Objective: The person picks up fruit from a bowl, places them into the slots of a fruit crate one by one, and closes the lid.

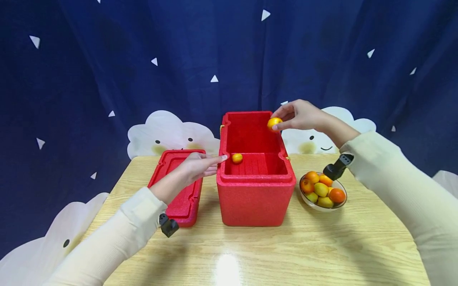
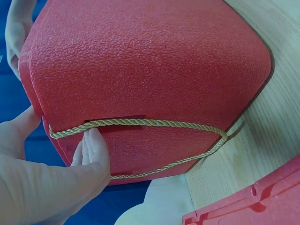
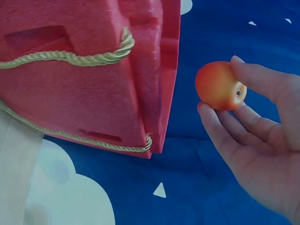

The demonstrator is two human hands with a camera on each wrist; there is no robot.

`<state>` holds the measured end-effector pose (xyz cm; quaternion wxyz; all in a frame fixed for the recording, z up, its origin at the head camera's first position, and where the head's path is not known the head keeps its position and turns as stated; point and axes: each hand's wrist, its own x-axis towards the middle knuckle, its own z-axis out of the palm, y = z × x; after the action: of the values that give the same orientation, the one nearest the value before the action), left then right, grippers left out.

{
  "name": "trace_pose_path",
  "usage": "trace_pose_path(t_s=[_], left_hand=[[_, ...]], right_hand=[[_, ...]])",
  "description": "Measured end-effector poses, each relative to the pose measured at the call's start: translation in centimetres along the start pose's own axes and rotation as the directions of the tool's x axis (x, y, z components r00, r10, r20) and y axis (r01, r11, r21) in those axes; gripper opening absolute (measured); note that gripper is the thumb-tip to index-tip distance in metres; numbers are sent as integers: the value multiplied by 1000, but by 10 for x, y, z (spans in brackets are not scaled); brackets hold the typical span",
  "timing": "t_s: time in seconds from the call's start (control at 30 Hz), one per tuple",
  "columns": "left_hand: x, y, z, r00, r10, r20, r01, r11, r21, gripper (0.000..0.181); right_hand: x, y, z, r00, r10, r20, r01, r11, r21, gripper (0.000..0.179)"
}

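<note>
A red foam box (image 1: 255,202) with its top open stands in the middle of the table. My left hand (image 1: 200,163) holds its left edge, the thumb at the rim and the fingers against the outer wall beside a gold rope handle (image 2: 159,123). Over the box's far right corner, my right hand (image 1: 304,115) pinches a small orange-yellow apple (image 3: 221,86) between thumb and fingertips. The apple's stem dimple shows in the right wrist view. Inside the box, a yellow-orange fruit (image 1: 237,158) lies near the left wall.
To the right of the box, a bowl (image 1: 315,206) holds several orange and yellow fruits (image 1: 321,189). The red lid (image 1: 179,202) lies on the wooden table (image 1: 304,250) at the left, partly under my left forearm. Behind hangs a dark blue curtain (image 1: 236,51).
</note>
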<state>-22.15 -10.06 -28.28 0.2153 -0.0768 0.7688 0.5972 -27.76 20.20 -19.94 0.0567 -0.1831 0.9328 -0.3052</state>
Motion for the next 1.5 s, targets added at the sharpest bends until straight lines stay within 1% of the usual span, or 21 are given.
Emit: trace_pose_path(t_s=[0.1, 0.23, 0.4, 0.6, 0.83, 1.07, 1.33, 1.5], left_hand=[[0, 1, -1, 1000, -11, -2, 11, 1000, 0, 72], [0, 2, -3, 1000, -10, -1, 10, 1000, -14, 72], [-2, 2, -5, 1000, -6, 1, 6, 1000, -16, 73], [-2, -1, -6, 1000, -7, 9, 7, 999, -44, 72], [-3, -5, -7, 1000, 7, 9, -7, 999, -40, 65], [-7, -5, -6, 1000, 4, -7, -4, 1000, -5, 63], [-10, -6, -4, 1000, 15, -8, -15, 1000, 2, 60], [-12, -4, 0, 1000, 6, -13, -6, 1000, -3, 61]], right_hand=[[4, -5, -1, 1000, -3, 3, 3, 1000, -9, 39], [10, -10, -2, 1000, -7, 8, 7, 1000, -7, 40], [17, -16, -2, 1000, -10, 21, 10, 1000, 6, 40], [28, -20, 2, 999, -2, 34, 1, 1000, 29, 39], [42, -27, 5, 999, -7, 42, 5, 1000, 30, 39], [54, -33, 10, 999, 7, 53, -11, 997, 80, 39], [71, -37, 15, 998, 36, 54, -42, 993, 112, 41], [77, -38, 19, 996, 70, 54, -77, 987, 139, 43]])
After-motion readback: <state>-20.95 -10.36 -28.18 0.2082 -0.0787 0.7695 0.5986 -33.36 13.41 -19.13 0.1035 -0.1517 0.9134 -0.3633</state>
